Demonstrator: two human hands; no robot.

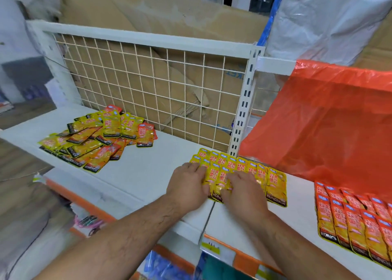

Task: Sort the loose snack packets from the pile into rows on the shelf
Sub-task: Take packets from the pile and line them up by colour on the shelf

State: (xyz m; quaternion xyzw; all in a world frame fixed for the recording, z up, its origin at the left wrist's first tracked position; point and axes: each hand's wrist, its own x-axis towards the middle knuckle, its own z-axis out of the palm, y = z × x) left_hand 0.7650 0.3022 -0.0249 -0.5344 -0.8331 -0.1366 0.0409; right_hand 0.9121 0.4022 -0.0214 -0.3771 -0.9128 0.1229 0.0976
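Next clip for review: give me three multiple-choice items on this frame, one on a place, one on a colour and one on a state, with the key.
1. Where does the loose pile lie on the shelf?
A) to the left of both hands
B) against the right edge
C) hidden beneath the hands

2. What colour are the packets in the row under the hands?
A) blue
B) yellow
C) green

3. What are the left hand and right hand doing?
A) hanging idle
B) lifting a carton
C) resting on that row

Key: 1 A, the pile sits far left on the shelf. 2 B, yellow fronts show around the fingers. 3 C, both hands lie on the packets.
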